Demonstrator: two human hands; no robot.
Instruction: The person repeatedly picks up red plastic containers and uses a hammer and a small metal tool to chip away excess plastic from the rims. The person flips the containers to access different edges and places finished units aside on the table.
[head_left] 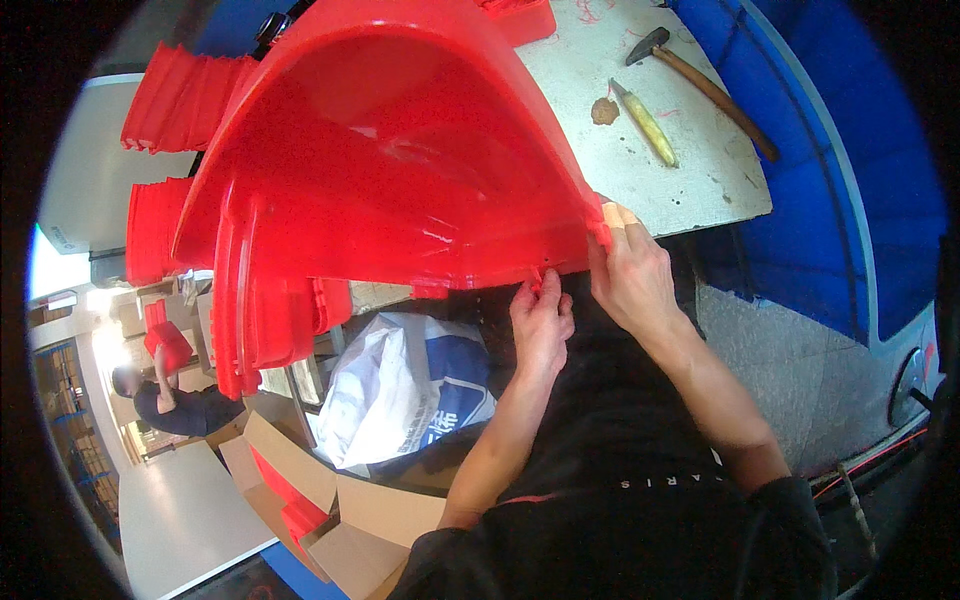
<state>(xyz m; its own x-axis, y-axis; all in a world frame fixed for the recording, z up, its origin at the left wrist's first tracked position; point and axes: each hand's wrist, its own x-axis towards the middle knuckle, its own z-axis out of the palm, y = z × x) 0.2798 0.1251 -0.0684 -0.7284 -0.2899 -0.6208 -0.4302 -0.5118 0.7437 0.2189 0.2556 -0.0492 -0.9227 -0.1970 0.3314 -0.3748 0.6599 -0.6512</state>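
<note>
A large, glossy red plastic moulded shell [400,150] fills the upper middle, its hollow side toward me. My left hand [541,325] pinches its near lower rim, thumb and fingertips closed at a small red nub. Beside it, my right hand [636,275] is closed around the shell's right corner, with tan tape wrapped on its fingers. Part of the right fingers is hidden behind the rim. Past the right hand, on a worn white tabletop [700,205], lie a yellow-handled knife [650,130] and a hammer [705,85] with a wooden handle.
Stacked red plastic parts [180,100] stand at the left. Below them are an open cardboard box [370,515] with red pieces inside and a white-and-blue sack [385,400]. A blue bin [840,200] rises at the right. Another person [185,405] holds a red part at the far left.
</note>
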